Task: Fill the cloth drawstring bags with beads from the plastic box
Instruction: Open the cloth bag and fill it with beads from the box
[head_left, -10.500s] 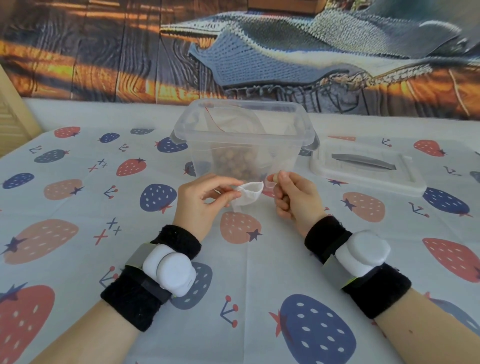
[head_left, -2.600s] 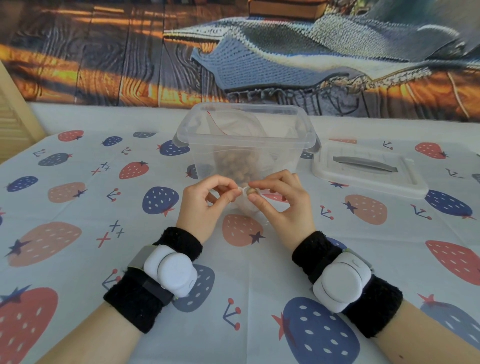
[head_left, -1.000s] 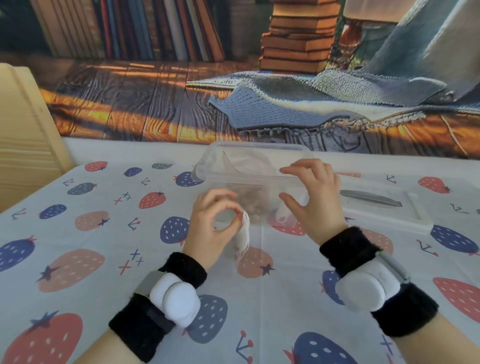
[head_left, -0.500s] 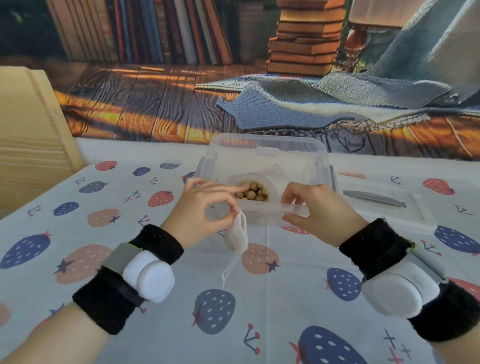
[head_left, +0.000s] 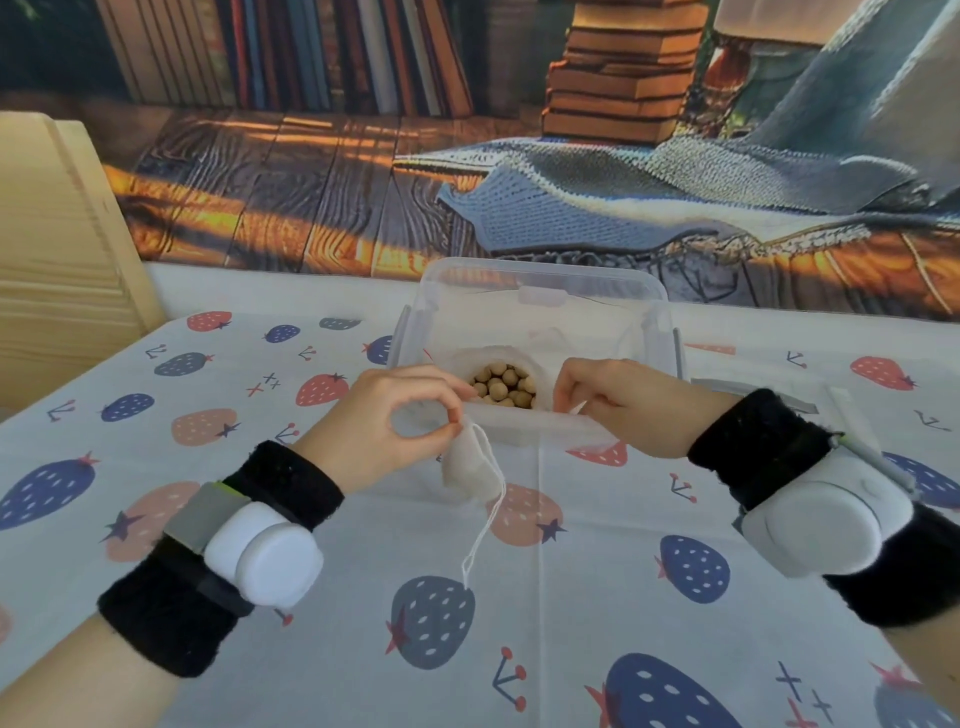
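A clear plastic box (head_left: 540, 291) stands on the strawberry-print tablecloth, with tan beads (head_left: 504, 387) heaped inside, ringed by pale cloth. My left hand (head_left: 384, 426) pinches the top of a small white cloth drawstring bag (head_left: 467, 465) just in front of the box's near rim. The bag hangs down, and its string (head_left: 483, 535) trails onto the cloth. My right hand (head_left: 618, 405) is at the near rim to the right of the beads, fingers curled over the edge and thumb against it.
The box's flat lid (head_left: 810, 400) lies to the right, mostly hidden behind my right wrist. A pale wooden panel (head_left: 52, 234) stands at the left edge. A printed backdrop hangs along the table's far side.
My right hand came down from above the box to its near rim. My left hand kept its pinch on the bag, now closer to the box, and the view looks more into the box.
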